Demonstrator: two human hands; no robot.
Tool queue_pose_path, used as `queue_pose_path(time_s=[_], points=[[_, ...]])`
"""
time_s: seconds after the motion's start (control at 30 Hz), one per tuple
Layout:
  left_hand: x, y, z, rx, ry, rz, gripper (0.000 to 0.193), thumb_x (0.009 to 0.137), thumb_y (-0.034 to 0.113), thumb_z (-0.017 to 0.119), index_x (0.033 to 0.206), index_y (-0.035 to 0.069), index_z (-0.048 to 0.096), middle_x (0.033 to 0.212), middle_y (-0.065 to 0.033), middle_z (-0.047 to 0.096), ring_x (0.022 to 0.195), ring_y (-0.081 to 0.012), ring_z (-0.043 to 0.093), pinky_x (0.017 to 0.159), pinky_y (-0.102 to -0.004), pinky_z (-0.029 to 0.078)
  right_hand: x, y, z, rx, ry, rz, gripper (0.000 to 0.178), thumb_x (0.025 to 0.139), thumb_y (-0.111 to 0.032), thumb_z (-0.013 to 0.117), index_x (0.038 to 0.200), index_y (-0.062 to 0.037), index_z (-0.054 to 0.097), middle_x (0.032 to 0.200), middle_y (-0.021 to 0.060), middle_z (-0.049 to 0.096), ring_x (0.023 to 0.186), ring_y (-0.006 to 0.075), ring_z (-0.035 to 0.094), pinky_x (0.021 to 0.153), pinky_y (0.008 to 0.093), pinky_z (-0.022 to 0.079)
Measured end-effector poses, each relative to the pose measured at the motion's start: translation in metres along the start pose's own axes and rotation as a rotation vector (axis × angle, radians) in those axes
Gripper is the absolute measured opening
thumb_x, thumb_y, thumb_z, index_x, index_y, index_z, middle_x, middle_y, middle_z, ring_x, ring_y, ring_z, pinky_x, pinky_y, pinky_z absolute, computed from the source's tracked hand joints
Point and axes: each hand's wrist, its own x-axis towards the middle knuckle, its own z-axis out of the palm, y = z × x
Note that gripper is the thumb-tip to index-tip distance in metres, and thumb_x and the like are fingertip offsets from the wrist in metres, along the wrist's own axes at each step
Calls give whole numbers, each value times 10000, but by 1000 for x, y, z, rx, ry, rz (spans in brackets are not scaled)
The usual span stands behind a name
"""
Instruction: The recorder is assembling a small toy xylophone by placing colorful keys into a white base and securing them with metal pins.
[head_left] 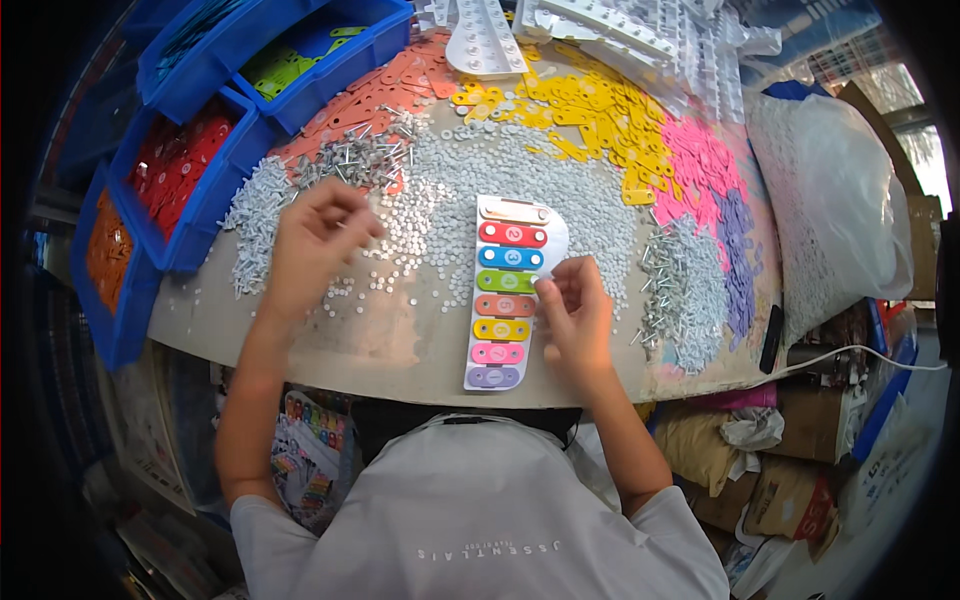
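Observation:
A toy xylophone (549,222) lies upright before me on the table, its white base carrying a column of coloured bars. White round caps sit on the ends of the top white, red and blue bars. Lower bars show bare holes at their ends. My right hand (578,318) is pinched at the right end of the green bar (508,281), where a small white cap (537,281) shows at the fingertips. Left of the xylophone, my left hand (325,238) hovers over loose caps and screws, its fingers curled together; anything between them is too small to make out.
Loose white caps (500,155) spread beyond the xylophone. Piles of metal screws (365,160), yellow bars (600,105), pink bars (695,160) and purple bars (737,265) surround them. Blue bins (190,245) stand at left, white xylophone bases (485,40) at the back, a plastic sack (835,190) at right.

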Motion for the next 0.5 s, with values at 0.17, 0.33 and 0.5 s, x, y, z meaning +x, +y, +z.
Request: queue_pose_path(time_s=[0.17, 0.33, 0.5], points=[[-13, -22, 51, -297, -356, -215, 194, 967, 87, 616, 1122, 0, 694, 827, -45, 710, 679, -57, 615, 566, -201, 492, 6, 4, -5, 203, -135, 322, 328, 972, -229, 705, 969, -51, 430, 598, 16, 556, 442, 63, 458, 378, 238, 330], [-9, -32, 77, -432, -432, -318, 184, 971, 116, 648, 1076, -28, 697, 814, -46, 697, 654, -46, 602, 533, -176, 478, 8, 4, -11, 302, -192, 417, 376, 968, -295, 708, 960, -59, 416, 592, 22, 556, 396, 89, 479, 335, 247, 323], [0, -42, 84, -435, -463, -371, 166, 958, 124, 677, 1031, -25, 695, 792, -38, 687, 622, -27, 577, 506, -153, 455, 14, 3, -16, 250, -288, 506, 420, 944, -385, 724, 967, -51, 471, 630, 21, 572, 419, 104, 530, 353, 238, 349]])
